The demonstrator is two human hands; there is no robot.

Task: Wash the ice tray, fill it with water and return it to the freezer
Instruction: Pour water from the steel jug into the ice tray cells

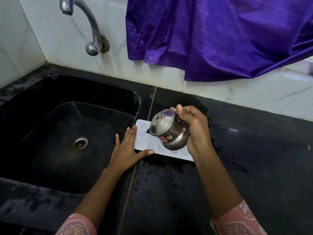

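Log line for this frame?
step: fill | left hand: flat on ice tray | right hand: holds steel pot tilted over tray | tray: on counter beside sink

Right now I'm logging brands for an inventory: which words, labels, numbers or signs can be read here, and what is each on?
Red sticker on the steel pot: printed, but too small and blurred to read.
Round sticker beside it: a mark only, unreadable.
Ice tray, tap, purple cloth: no text visible.

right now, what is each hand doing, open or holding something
Left hand: open, straight fingers on the ice tray edge.
Right hand: holding the tilted steel pot.
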